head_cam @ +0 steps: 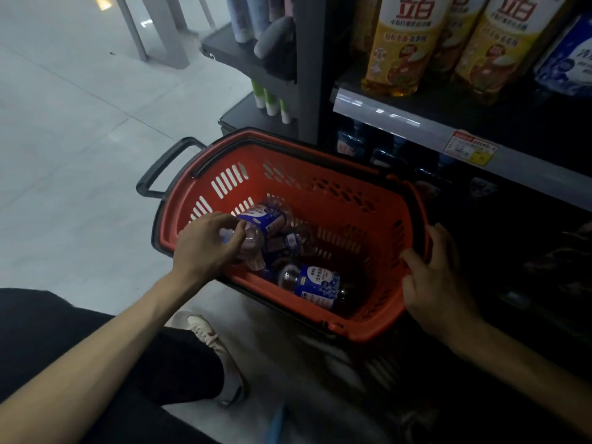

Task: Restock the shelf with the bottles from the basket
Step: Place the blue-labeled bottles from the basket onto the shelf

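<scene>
A red plastic basket [349, 200] stands on the floor in front of the dark shelf unit [416, 123]. Inside lie several clear bottles with blue labels. My left hand [206, 243] reaches over the basket's left rim and grips the neck end of the upper bottle [266, 219]. Another bottle [315, 285] lies near the front of the basket, and a third [288, 243] is partly hidden between them. My right hand [439, 280] holds the basket's right rim, fingers curled over the edge.
Large yellow-labelled bottles [403, 49] and a blue-labelled one [567, 59] stand on the upper shelf. Dim blue-labelled bottles [349, 142] sit on the lower shelf behind the basket. The basket's black pull handle [166, 161] sticks out left. My knee and white shoe [208, 334] are below.
</scene>
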A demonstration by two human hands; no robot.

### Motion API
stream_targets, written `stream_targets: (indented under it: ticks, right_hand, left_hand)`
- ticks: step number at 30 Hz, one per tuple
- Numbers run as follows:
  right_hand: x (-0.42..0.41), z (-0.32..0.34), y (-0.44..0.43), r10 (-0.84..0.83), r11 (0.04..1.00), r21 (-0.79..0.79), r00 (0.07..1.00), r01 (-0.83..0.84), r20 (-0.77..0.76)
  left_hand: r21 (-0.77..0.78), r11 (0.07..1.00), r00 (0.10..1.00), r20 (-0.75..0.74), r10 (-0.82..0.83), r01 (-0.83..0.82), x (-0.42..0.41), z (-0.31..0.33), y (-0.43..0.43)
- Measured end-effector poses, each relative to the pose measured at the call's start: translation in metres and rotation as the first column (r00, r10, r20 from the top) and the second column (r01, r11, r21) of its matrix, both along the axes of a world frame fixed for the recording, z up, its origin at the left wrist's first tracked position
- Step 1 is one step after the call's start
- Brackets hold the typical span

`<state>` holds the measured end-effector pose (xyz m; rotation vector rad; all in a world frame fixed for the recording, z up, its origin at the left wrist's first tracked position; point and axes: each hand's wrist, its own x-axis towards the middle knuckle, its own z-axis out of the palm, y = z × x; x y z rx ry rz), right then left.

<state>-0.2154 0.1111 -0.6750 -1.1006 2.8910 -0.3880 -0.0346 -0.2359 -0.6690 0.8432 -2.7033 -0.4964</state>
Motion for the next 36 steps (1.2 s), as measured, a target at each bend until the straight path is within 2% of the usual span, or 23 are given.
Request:
stream_targets:
  ticks: [4, 11, 18, 24, 29, 33, 36]
  right_hand:
    - [0.030, 0.000, -0.007, 0.129, 0.991, 0.048, 0.990, -0.126, -0.056]
    - [0.036, -0.005, -0.016, 0.252, 0.966, 0.059, 0.968, -0.250, -0.016]
    - [0.032, -0.008, -0.027, 0.344, 0.929, -0.109, 0.934, -0.353, -0.093]
    - [0.039, -0.010, -0.063, 0.332, 0.923, -0.167, 0.937, -0.346, -0.103]
    - [0.044, -0.007, -0.098, 0.320, 0.932, -0.157, 0.945, -0.327, -0.068]
    - [0.044, -0.004, -0.112, 0.330, 0.941, -0.061, 0.943, -0.332, -0.033]
    - [0.041, -0.002, -0.114, 0.341, 0.940, -0.012, 0.940, -0.341, -0.022]
  left_hand:
    - [-0.008, 1.000, 1.000, 0.025, 0.019, -0.019, 0.008, 0.006, -0.014]
    - [-0.086, 0.996, 0.998, 0.067, 0.002, 0.004, 0.017, 0.007, -0.013]
    - [-0.032, 0.998, 0.999, 0.006, 0.049, -0.048, 0.018, 0.011, -0.021]
    - [-0.060, 0.995, 0.996, 0.006, 0.084, -0.083, 0.020, 0.006, -0.056]
    - [-0.163, 0.954, 0.968, -0.028, 0.249, -0.250, 0.027, -0.001, -0.090]
    - [-0.199, 0.958, 0.973, 0.058, 0.223, -0.208, 0.031, 0.000, -0.099]
    - [-0.206, 0.977, 0.971, 0.219, 0.094, -0.048, 0.032, 0.004, -0.093]
